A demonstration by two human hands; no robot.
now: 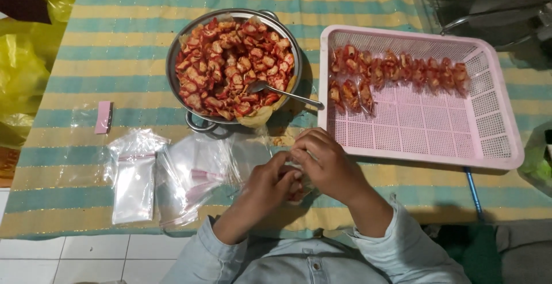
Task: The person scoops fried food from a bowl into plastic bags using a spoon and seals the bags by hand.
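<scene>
My left hand (269, 185) and my right hand (325, 160) meet close together over the striped mat, both gripping a small clear plastic bag (299, 191) with red snack pieces inside; the fingers hide most of it. Just beyond my hands stands a round metal pot (177, 54) heaped with red coated snack pieces (233, 65), a metal spoon (282, 92) resting in it. To the right, a pink perforated tray (425, 128) holds a row of filled small bags (397, 71).
Empty clear plastic bags (133, 176) lie spread on the striped green and yellow mat (86, 88) at left. A small pink block (104, 116) lies near them. Yellow plastic bags (23, 71) bulge at the far left. White tiled floor (69, 255) borders the mat.
</scene>
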